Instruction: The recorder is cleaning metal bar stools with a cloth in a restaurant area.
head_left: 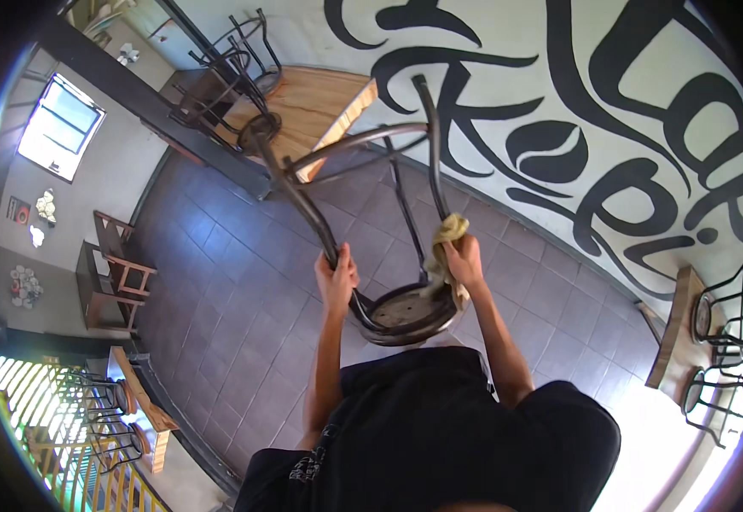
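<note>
A dark metal stool [410,309] is tipped over in front of me, its round seat close to my body and its tubular legs pointing away. The seat's underside shows, with a curved brace between the legs farther out. My left hand [336,275] is wrapped round the left leg just above the seat. In my right hand [465,258] is a bunched yellowish cloth [450,235], pressed against the right leg near the seat. Part of the cloth hangs down to the seat's rim.
A wooden table [312,98] with upturned stools stands beyond, beside a dark post. More stools surround wooden tables at the right [679,341] and lower left [137,401]. Dark wooden furniture [116,286] lines the left wall. Grey tiles [235,282] cover the floor. Black lettering decorates the white wall.
</note>
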{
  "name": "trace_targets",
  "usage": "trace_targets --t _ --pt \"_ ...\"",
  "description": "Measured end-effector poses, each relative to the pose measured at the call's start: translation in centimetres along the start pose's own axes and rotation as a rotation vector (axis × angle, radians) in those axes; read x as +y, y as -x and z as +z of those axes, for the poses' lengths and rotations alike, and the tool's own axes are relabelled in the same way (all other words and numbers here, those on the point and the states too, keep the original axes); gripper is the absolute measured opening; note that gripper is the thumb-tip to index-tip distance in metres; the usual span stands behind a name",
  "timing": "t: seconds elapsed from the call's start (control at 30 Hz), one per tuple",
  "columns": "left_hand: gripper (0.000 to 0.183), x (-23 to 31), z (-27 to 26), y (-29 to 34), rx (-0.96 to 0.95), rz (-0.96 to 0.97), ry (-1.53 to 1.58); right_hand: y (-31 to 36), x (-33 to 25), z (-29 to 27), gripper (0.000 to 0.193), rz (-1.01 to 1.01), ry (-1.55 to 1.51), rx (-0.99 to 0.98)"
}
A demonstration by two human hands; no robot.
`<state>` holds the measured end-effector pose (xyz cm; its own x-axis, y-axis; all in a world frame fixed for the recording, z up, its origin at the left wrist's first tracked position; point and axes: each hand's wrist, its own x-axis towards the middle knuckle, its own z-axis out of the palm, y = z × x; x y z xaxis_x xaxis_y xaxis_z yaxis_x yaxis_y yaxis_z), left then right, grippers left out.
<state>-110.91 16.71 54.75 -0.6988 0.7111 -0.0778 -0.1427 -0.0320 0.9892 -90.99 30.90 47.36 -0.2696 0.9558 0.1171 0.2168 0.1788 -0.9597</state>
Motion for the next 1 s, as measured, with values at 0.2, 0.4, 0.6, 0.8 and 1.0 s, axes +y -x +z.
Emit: trace_targets --t 0.2,0.4,0.6,0.8,1.0 --pt "0.028 2.2 2.2 4.0 -0.107 -0.019 -0.023 -8.5 -4.5 -0.2 0.026 -0.191 -0.083 0.081" --pt "0.032 2.3 4.1 5.0 0.046 0.068 0.095 -8.1 -8.3 -1.6 0.032 -0.233 -0.23 0.14" --pt "0.035 5.9 5.6 5.4 -0.023 0.188 0.084 2.8 4.9 0.2 0.028 -0.105 -0.081 0.133" --pt "0.038 6.9 6.7 5.8 -0.033 0.239 0.041 2.6 5.8 2.7 0.015 -0.015 -0.354 0.096" --pt "0.04 7.6 6.2 5.8 -0.002 0.168 0.107 -4.5 -1.4 0.8 0.015 -0.292 -0.265 0.06"
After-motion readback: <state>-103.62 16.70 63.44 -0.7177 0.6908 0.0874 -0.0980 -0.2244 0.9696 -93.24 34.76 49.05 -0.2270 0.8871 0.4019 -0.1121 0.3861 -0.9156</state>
